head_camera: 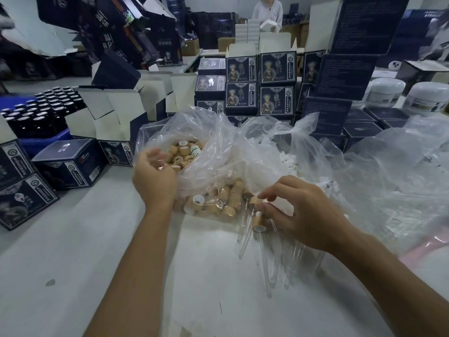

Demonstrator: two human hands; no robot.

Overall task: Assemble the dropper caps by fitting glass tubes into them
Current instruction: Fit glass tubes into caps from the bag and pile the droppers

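No legible text: print on the dark blue boxes [241, 69] too blurred and small.

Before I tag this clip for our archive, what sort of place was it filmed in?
Probably a small packing workshop for cosmetics or remedies. Stacks of dark printed cartons fill the table, a blue crate holds rows of dark bottles, and a clear bag of wooden dropper caps lies open for assembly.

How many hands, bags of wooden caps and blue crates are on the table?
Hands: 2, the left hand and the right hand
bag of wooden caps: 1
blue crate: 1
Total: 4
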